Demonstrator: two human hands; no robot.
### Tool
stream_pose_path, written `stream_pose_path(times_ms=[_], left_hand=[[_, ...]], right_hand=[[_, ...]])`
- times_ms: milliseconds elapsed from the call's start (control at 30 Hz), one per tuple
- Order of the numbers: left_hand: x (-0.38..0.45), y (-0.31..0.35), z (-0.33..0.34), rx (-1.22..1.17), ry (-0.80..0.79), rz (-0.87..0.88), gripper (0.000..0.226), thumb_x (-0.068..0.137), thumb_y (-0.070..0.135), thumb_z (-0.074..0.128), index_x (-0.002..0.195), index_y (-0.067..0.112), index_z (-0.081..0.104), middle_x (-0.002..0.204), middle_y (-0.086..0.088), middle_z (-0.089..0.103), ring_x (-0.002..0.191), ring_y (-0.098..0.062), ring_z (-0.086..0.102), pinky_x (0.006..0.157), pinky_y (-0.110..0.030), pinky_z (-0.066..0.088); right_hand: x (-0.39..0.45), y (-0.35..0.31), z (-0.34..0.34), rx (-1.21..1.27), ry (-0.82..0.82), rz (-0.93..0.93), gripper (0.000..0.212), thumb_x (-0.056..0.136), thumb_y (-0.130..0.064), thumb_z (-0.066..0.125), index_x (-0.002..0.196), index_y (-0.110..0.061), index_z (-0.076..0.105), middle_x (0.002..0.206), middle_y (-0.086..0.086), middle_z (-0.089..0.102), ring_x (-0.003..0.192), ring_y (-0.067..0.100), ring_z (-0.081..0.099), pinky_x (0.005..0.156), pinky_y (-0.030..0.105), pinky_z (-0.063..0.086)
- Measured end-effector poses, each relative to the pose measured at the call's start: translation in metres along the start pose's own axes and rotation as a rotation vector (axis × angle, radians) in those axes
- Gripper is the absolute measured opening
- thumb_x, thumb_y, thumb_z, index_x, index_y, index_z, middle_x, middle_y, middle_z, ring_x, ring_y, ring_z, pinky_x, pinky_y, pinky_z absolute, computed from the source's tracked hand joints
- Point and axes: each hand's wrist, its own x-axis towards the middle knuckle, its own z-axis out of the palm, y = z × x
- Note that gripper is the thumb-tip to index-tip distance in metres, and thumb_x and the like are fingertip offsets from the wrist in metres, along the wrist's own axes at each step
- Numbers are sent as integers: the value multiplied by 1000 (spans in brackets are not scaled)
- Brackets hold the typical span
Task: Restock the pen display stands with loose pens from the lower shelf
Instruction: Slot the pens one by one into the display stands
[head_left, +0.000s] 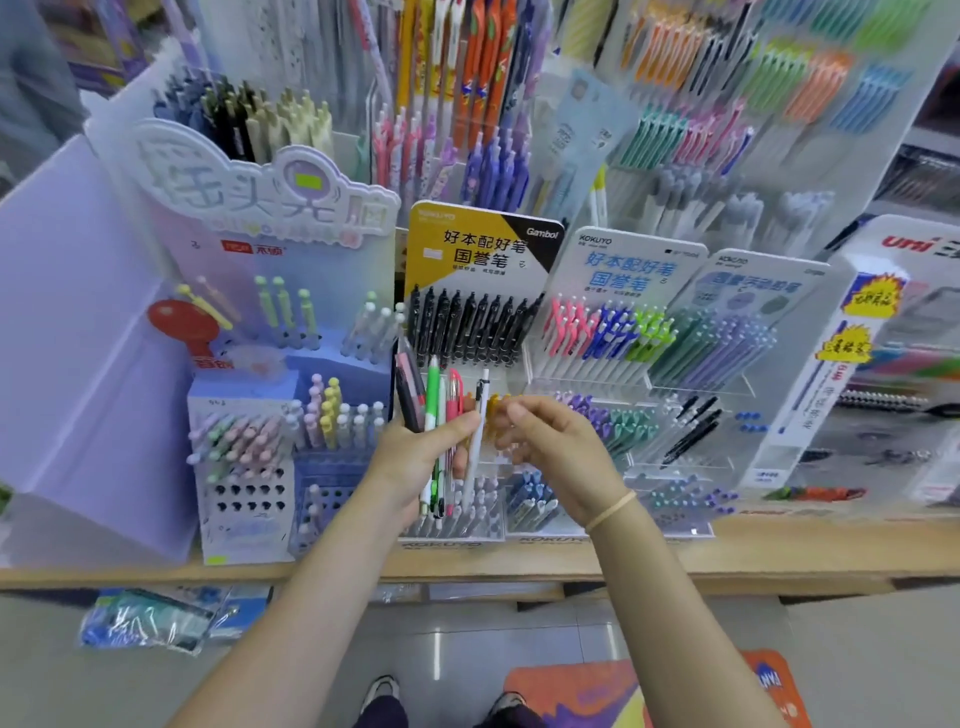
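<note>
My left hand (415, 457) grips a bundle of loose pens (434, 410) upright: a green one, a pink-red one, dark ones and a white pen with a black clip. My right hand (550, 441) hovers just to the right of the bundle, fingers curled toward the white pen; whether it touches it I cannot tell. Behind the hands stands the yellow-and-black display stand (478, 249) with a row of black pens (467, 327). Right of it are two white stands (628, 260) holding pink, blue, green and purple pens.
A lilac stand (270, 208) with pastel pens stands at the left on the wooden shelf (779, 551). Packets in plastic (150, 618) lie on the lower shelf at the bottom left. A tall rack of pens (727, 114) rises behind. My feet and an orange mat (769, 686) are below.
</note>
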Motion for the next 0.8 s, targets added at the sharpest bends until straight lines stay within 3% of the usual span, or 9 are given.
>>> stream_pose_path(times_ms=[133, 267, 433, 500, 667, 800], left_hand=[[1, 1, 19, 88, -96, 40, 16, 88, 14, 74, 93, -1, 72, 49, -8, 54, 46, -17, 52, 60, -28, 50], [0, 3, 57, 143, -148, 68, 26, 87, 16, 76, 99, -6, 71, 48, -5, 56, 44, -17, 52, 73, -34, 55], [1, 6, 133, 213, -219, 114, 14, 86, 11, 77, 90, 0, 70, 50, -2, 59, 43, -14, 51, 50, -26, 49], [2, -5, 172, 242, -219, 129, 12, 85, 11, 78, 83, 4, 69, 48, -3, 58, 42, -14, 51, 49, -23, 49], [13, -56, 294, 202, -195, 92, 8, 85, 9, 77, 91, 8, 72, 51, 1, 60, 39, -13, 49, 46, -25, 46], [15, -103, 389, 169, -150, -1, 8, 86, 15, 77, 92, 11, 74, 59, -3, 61, 44, -13, 53, 53, -29, 48]], right_hand=[[-1, -21, -15, -30, 80, -82, 8, 94, -14, 66, 99, -12, 71, 76, 5, 67, 62, 15, 58, 55, 23, 48], [-12, -35, -51, -36, 128, -109, 5, 92, -11, 68, 94, -8, 71, 69, -1, 67, 60, 12, 59, 59, 22, 50], [-31, -45, -122, -2, 166, -135, 5, 91, -10, 69, 93, -9, 73, 72, 3, 69, 66, 18, 63, 65, 30, 53], [-40, -42, -161, 6, 189, -149, 4, 91, -9, 68, 90, -9, 73, 72, 3, 70, 68, 17, 65, 66, 29, 54], [-57, -25, -292, -2, 292, -210, 7, 93, -6, 65, 91, -7, 71, 70, 5, 68, 64, 14, 64, 64, 24, 54], [-68, -10, -418, -66, 406, -283, 14, 96, -6, 62, 89, -14, 71, 74, 0, 71, 69, 16, 66, 72, 30, 56]])
